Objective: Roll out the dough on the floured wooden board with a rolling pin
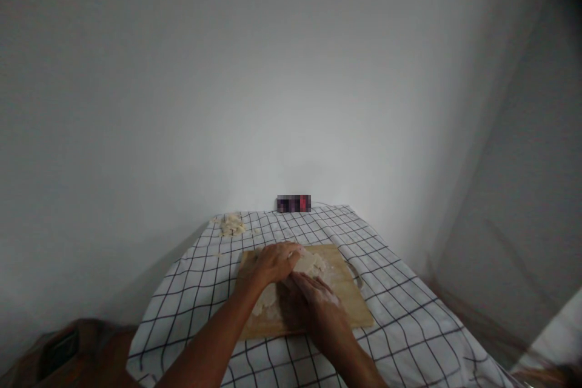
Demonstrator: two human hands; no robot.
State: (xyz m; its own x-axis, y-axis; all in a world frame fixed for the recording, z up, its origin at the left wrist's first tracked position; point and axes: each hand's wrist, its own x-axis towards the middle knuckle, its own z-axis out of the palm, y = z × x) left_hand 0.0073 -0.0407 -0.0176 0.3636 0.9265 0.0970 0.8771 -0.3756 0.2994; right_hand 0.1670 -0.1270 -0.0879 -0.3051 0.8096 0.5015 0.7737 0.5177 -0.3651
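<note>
A thin, floury sheet of dough with a ragged edge lies on a wooden cutting board. My left hand curves over the far part of the dough, its fingers bent and its thumb tucked in beside them. Closer to me, my right hand rests on the dough with its fingers stretched out toward the left thumb. The two hands almost meet at the middle of the board. What lies beneath both palms is hidden.
A white tablecloth with dark check lines covers the table. Pale dough scraps lie at its far left. By the wall stands a small dark and red object, blurred out. A pale ring-like thing shows right of the board.
</note>
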